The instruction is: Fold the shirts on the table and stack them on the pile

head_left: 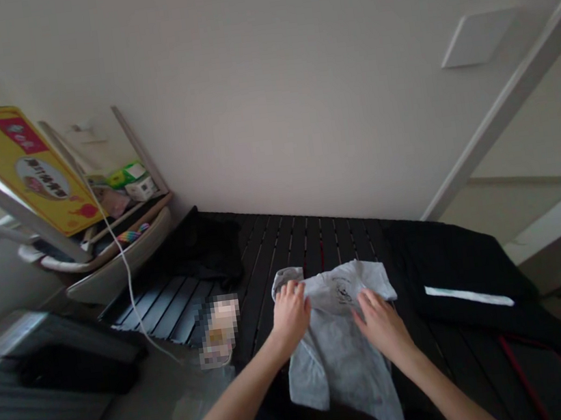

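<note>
A light grey T-shirt [349,359] with a small dark print on its chest lies spread on a black slatted surface [309,234]. Its left part is folded and creased, and its lower end hangs toward me. My left hand [291,312] is closed on the fabric near the shirt's upper left corner, fingers bent over it. On the right side of the chest, beside the print, rests my right hand [381,324], thumb apart from the fingers, touching the cloth. The undersides of both hands are hidden.
Folded black cloth [458,262] with a white strip lies at right; more black fabric [207,247] sits at back left. A blurred-out object [221,331] is left of the shirt. A white cable [130,285] hangs near a chair-like frame holding a yellow box [27,167]. A wall stands behind.
</note>
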### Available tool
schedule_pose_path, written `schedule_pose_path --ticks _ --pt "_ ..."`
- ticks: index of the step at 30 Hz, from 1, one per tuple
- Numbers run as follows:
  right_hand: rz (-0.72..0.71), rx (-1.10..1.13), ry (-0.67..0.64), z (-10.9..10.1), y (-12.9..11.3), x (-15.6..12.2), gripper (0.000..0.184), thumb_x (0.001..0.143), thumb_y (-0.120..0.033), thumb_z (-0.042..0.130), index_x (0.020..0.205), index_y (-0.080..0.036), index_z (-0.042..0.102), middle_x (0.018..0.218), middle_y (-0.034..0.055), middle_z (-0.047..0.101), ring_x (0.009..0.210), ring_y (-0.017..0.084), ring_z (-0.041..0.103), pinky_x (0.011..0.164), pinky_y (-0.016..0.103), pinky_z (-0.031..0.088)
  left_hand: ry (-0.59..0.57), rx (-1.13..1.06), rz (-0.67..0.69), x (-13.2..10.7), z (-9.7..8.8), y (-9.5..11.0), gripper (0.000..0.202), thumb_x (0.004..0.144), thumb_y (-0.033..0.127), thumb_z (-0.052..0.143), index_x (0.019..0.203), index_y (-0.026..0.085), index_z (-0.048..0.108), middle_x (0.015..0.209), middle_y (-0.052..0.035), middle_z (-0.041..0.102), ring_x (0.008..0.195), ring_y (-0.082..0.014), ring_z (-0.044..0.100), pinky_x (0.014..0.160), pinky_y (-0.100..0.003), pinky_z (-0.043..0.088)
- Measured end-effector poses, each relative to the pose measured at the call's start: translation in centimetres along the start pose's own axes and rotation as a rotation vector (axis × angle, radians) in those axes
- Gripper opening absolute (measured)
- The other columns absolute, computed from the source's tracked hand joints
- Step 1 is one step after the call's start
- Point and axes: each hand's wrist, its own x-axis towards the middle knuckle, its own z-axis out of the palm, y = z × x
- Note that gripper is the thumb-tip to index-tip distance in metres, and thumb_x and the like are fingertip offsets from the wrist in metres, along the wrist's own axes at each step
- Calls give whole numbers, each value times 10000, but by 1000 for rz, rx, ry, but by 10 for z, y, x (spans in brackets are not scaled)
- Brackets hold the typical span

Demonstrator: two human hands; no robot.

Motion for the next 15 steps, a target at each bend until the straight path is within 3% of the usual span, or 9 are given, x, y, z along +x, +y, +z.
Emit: schedule_pose_path --ticks 3,6,9,12,15 --pt "-2 55 32 20 -12 8 478 927 -404 388 1303 -137 513 1434 177 436 1274 303 461 996 441 421 -1 -3 -14 50 4 -6 432 908 136 372 1327 211 446 1346 -93 486 1183 -206 505 988 -338 391" --pt "55 78 42 42 -19 -1 592 940 -462 352 1435 -137 366 1529 163 294 1372 305 331 1085 484 322 -75 15 -64 82 12 -20 496 854 120 477 1338 219 446 1316 -109 528 1207 -241 503 980 -372 400" --pt "77 94 44 53 -18 -14 626 941 -490 342 1474 -164 304 1554 137 235 1401 294 278 1112 492 280 -135 25 -140 91 20 -34 390 769 148 615 1156 189 595 1105 -121 648 1077 -284 595 881 -374 455" --pt "64 98 39 53 -13 -21 623 939 -495 349 1469 -169 325 1547 131 249 1403 299 269 1116 505 271 -117 17 -218 90 21 -43 177 826 191 569 983 190 649 963 -100 683 928 -243 656 790 -312 467" --pt "55 98 33 50 -11 -25 631 933 -507 363 1464 -168 338 1542 129 261 1405 302 263 1119 510 272 10 8 -302 93 9 -52 241 939 242 406 1087 207 593 1057 -94 665 929 -214 650 770 -288 452"
